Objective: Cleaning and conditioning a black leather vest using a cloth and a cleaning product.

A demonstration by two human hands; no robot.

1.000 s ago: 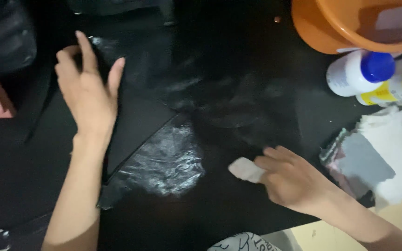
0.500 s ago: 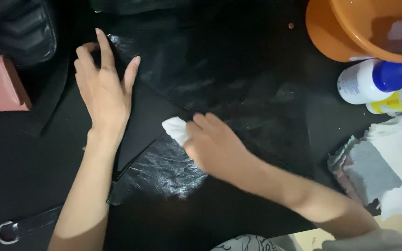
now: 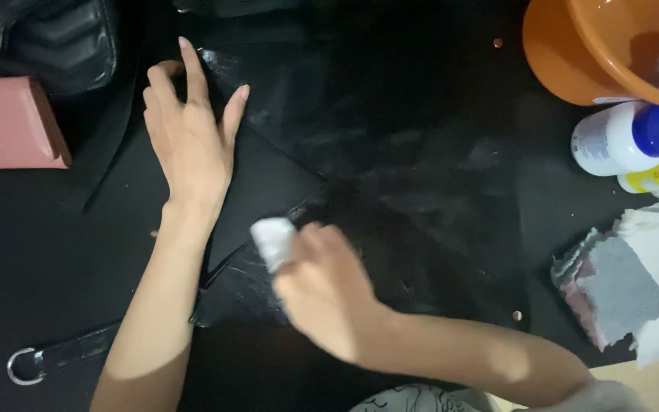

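Leather of a black bag (image 3: 390, 152) lies flat across the middle of the dark table, and a small white pad (image 3: 272, 240) is pressed onto its near-left part, pinched in the fingers of the right hand (image 3: 326, 294). The left hand (image 3: 192, 141) rests flat on the bag's far-left flap, fingers spread. At far right stand an orange bowl (image 3: 573, 53) and a white bottle with a blue cap (image 3: 627, 137); a pink case (image 3: 9, 122) lies at left.
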